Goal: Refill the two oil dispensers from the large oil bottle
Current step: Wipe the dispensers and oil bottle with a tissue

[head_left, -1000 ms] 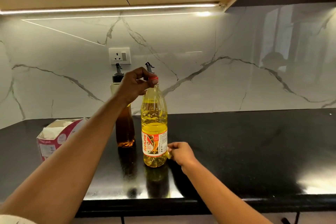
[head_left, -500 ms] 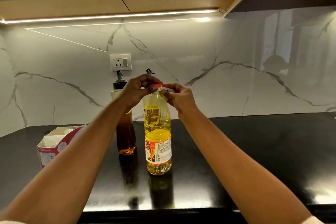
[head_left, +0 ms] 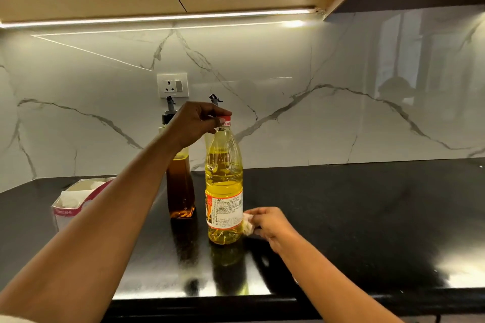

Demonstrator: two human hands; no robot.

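The large oil bottle (head_left: 223,186) stands upright on the black counter (head_left: 367,212), full of yellow oil, with a red cap (head_left: 226,120). My left hand (head_left: 195,123) grips that cap from the left. My right hand (head_left: 267,223) rests low on the counter beside the bottle's base and pinches a small crumpled clear scrap (head_left: 248,225). One oil dispenser (head_left: 181,186) with dark amber oil and a black spout stands just left of the bottle. Only the spout of the second dispenser (head_left: 215,99) shows behind the bottle.
A pink and white tissue box (head_left: 70,207) sits on the counter at the left, partly behind my left forearm. A marble backsplash with a wall socket (head_left: 172,85) rises behind. Cabinets with a light strip hang overhead. The counter's front edge runs along the bottom.
My right hand left the bottle's cap and dropped to the counter by the base, now with a crumpled clear scrap in it. My left hand stays on the cap.
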